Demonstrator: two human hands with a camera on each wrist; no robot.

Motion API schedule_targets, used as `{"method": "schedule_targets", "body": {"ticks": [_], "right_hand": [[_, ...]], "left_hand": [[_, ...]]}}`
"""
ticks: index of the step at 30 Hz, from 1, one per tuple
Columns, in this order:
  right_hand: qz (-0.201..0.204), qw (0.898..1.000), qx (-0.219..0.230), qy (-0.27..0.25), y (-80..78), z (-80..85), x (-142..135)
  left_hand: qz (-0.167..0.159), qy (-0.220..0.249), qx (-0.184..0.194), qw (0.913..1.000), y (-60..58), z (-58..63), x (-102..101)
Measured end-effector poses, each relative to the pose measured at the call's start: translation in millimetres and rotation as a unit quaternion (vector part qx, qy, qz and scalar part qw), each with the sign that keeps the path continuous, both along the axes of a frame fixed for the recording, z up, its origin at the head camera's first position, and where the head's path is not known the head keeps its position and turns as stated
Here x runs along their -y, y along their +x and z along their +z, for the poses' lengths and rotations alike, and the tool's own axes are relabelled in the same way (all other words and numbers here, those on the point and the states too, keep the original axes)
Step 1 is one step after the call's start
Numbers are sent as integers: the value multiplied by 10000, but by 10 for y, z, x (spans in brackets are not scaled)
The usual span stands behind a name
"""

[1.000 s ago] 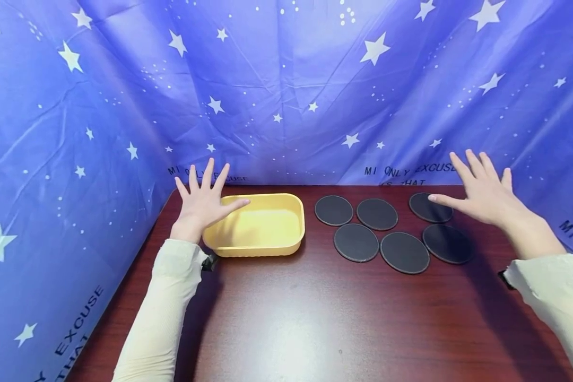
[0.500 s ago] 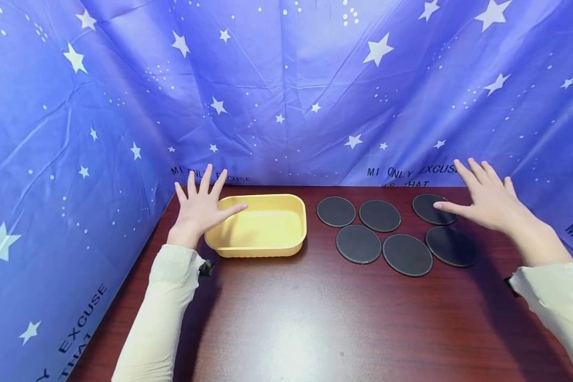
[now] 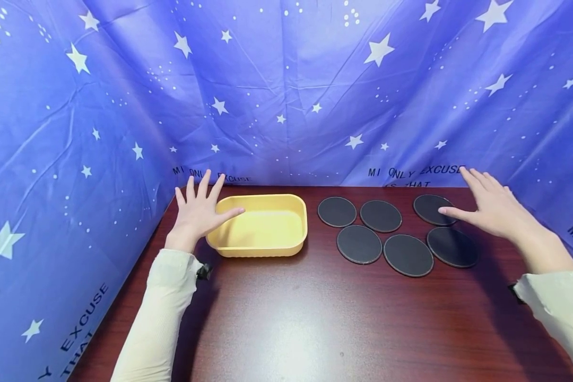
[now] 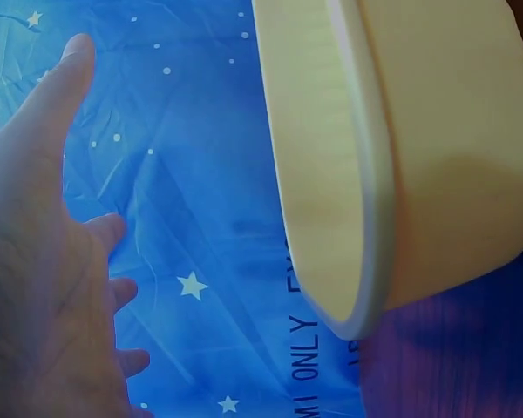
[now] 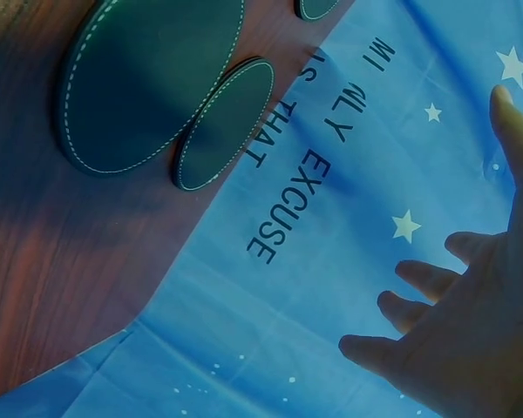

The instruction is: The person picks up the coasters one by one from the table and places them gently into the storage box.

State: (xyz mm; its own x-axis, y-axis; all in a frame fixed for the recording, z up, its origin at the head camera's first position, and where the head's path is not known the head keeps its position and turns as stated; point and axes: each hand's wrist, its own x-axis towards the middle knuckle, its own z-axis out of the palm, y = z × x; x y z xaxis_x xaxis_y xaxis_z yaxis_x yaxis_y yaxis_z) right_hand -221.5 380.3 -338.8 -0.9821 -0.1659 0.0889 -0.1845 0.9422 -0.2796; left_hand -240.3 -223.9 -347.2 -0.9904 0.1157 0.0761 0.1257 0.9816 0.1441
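Note:
Fingers spread, my left hand [image 3: 196,215] hovers over the left end of a yellow rectangular tub [image 3: 267,249] with rounded corners. The left wrist view shows a gap between that hand [image 4: 44,244] and the tub [image 4: 471,157]. On the right, my right hand [image 3: 498,209] hangs in the air with its fingers straight, holding nothing. Its thumb overlaps the back-right black round coaster [image 3: 432,208] in the head view. Another coaster [image 3: 452,246] lies in its shadow. In the right wrist view, white stitching edges a coaster [image 5: 157,78], well apart from the hand [image 5: 471,322].
Several more black coasters, such as the front one [image 3: 408,255], lie flat between the tub and the right hand. They rest on a dark red wooden table [image 3: 286,318]. A blue star-printed cloth [image 3: 286,95] hangs behind and along both sides.
Both hands have sunk slightly lower, the right one also shifting a little to the right. The view has shifted slightly. The tub and coasters stay in place on the table.

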Motion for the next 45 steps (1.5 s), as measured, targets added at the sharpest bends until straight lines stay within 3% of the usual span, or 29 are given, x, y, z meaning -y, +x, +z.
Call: {"method": "schedule_targets", "body": {"ticks": [32,45], "right_hand": [[120,9999,0,-81,154,-323,-191],[-34,9999,118,-56,208,-422,-219]], "left_hand": [[-204,137,-360,9990,116,-274,215],[-161,456,-213,9986,142,-394,307]]}}
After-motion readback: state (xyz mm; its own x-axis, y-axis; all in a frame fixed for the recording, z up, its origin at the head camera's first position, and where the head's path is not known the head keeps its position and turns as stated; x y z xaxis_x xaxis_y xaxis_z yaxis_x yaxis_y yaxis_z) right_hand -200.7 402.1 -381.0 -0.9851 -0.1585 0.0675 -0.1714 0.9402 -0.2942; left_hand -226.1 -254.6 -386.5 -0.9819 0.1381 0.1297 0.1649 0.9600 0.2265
